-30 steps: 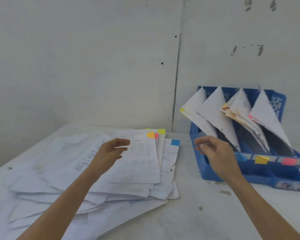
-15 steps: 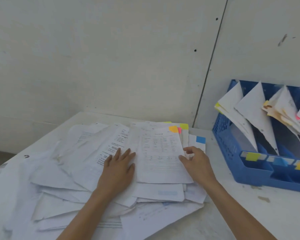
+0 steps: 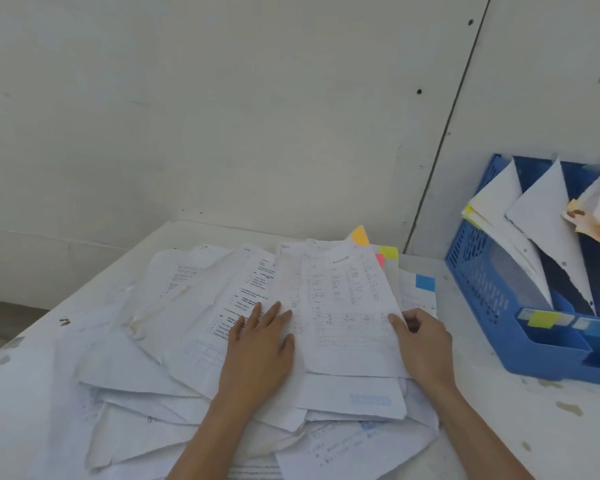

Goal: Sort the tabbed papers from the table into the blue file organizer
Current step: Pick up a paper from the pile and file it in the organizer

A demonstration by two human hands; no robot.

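Observation:
A loose pile of white printed papers (image 3: 173, 368) covers the table's left and middle. The top sheet (image 3: 347, 306) carries an orange tab (image 3: 360, 235) at its far corner, which is raised off the pile. Under it show a yellow tab (image 3: 389, 252), a pink tab (image 3: 380, 259) and a blue tab (image 3: 425, 282). My left hand (image 3: 260, 351) presses flat on the pile beside the top sheet. My right hand (image 3: 421, 344) pinches the top sheet's right edge, thumb on top. The blue file organizer (image 3: 482, 289) stands at the right, holding sorted papers behind colour labels.
The white table (image 3: 520, 427) meets a pale wall at the back; its left edge falls away at the left. Bare tabletop with small stains lies between the pile and the organizer and in front of it.
Both hands came down onto the pile. The left hand now lies flat; the right hand has taken the top sheet's right edge and its far corner has lifted. The view swung left.

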